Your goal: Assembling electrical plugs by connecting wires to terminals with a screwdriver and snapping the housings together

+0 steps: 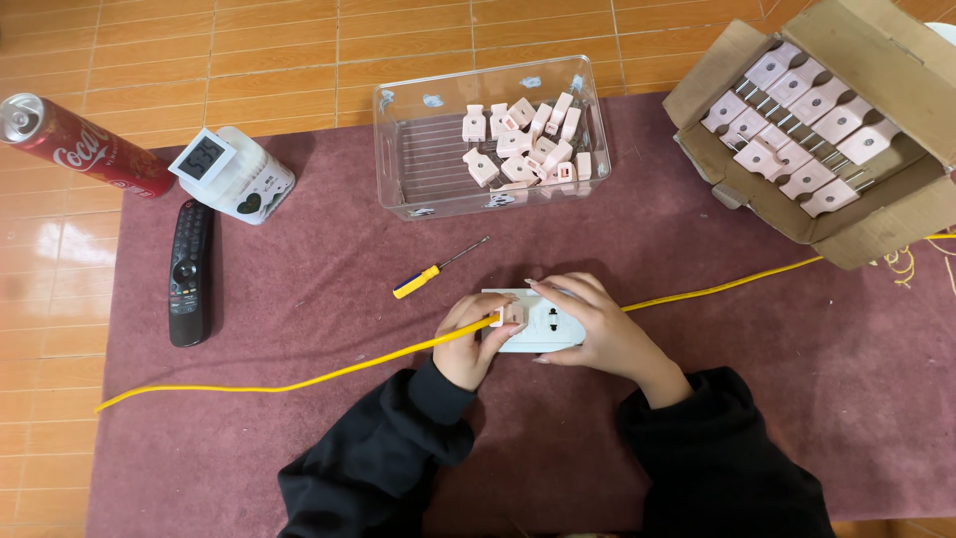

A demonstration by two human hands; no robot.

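Socket (543, 327), white, lies on the maroon mat (299, 299) at centre, partly hidden under both hands. Left hand (468, 344) curls its fingers round a small pink plug (510, 315) on the yellow cable (329, 372); how the plug meets the socket is hidden. Right hand (597, 329) arches over the socket's right side, fingers pressed on its top edge.

Maroon mat (697, 399) on tiled floor (249, 60), bearing clear bin (398, 149), cardboard box (886, 219), screwdriver (428, 275), remote (189, 274), yellow cable (299, 377)

Yellow cable (299, 376), white socket block (543, 329), seemingly pale pink plug (512, 315).
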